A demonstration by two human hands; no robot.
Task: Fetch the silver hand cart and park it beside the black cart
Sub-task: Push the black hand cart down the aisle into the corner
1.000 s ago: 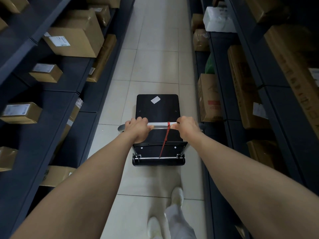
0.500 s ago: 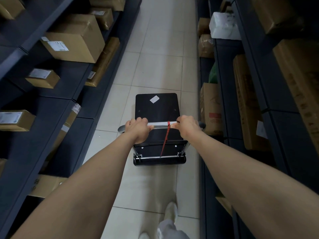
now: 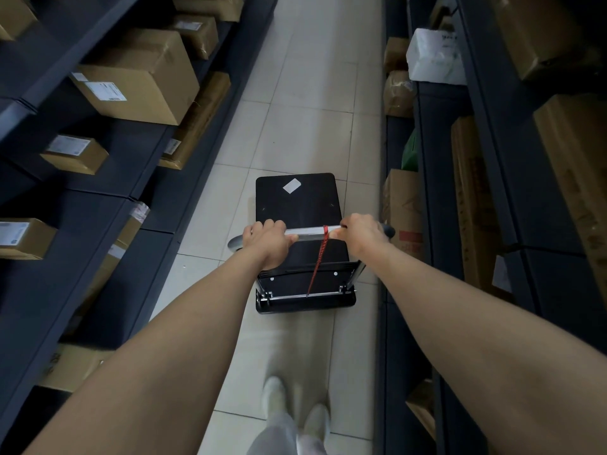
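Left hand [image 3: 267, 243] and right hand [image 3: 363, 236] grip the bar [image 3: 310, 230] of the silver hand cart [image 3: 295, 205], the sensible hold; its unloaded deck beyond them should roll light and stiff

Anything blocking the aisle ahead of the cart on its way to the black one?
Nothing visible does. The left hand and right hand grip the handle of the hand cart, and the tiled floor ahead shows no obstacle. A cardboard box low on the right shelving sits close beside the cart. The black cart is out of view.
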